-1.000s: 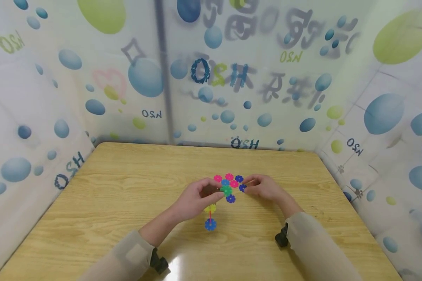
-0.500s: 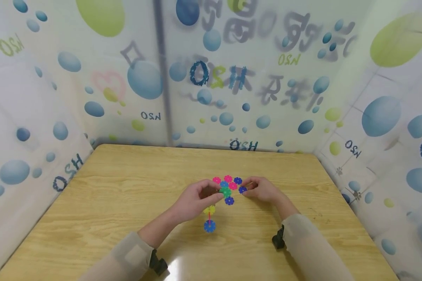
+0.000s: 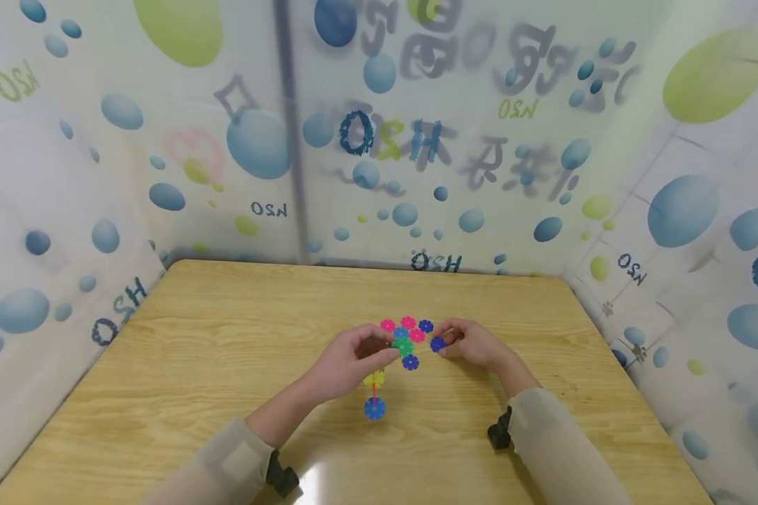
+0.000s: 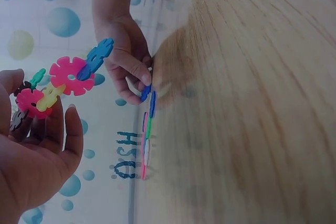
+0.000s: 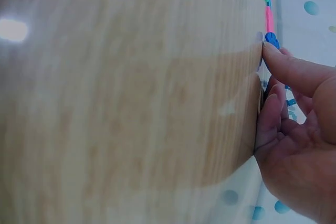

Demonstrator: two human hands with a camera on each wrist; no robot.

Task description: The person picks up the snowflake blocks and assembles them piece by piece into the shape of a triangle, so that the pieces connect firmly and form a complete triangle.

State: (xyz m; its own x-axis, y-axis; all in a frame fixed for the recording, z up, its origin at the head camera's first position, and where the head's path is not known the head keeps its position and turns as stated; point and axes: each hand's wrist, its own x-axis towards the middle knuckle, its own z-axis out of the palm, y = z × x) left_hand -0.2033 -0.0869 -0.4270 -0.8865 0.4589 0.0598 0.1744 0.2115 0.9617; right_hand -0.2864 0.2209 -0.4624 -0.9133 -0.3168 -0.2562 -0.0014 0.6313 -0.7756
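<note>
In the head view my left hand (image 3: 351, 361) holds a joined chain of notched plastic flower discs. The left wrist view shows its large pink disc (image 4: 72, 76), a yellow disc (image 4: 51, 97) and a blue disc (image 4: 98, 57) at the outer end. Darker pieces near my palm are partly hidden by the fingers. My right hand (image 3: 476, 344) pinches a dark blue disc (image 3: 438, 344) low over the table. Loose-looking discs lie flat between the hands: pink discs (image 3: 408, 322), a light blue disc (image 3: 401, 334) and another dark blue disc (image 3: 410, 362). A green disc (image 3: 403, 346) sits by my left fingertips.
The wooden table (image 3: 240, 315) has a glossy top with a bright reflection near its front. Patterned curtains (image 3: 379, 196) enclose its back and both sides. A dark strap-mounted device (image 3: 281, 475) is on the left wrist, a similar device (image 3: 500, 431) on the right.
My right hand's dark blue disc has slid slightly right, away from the pink discs. My left hand keeps its hold on the chain, nearly still. The head view has shifted a little.
</note>
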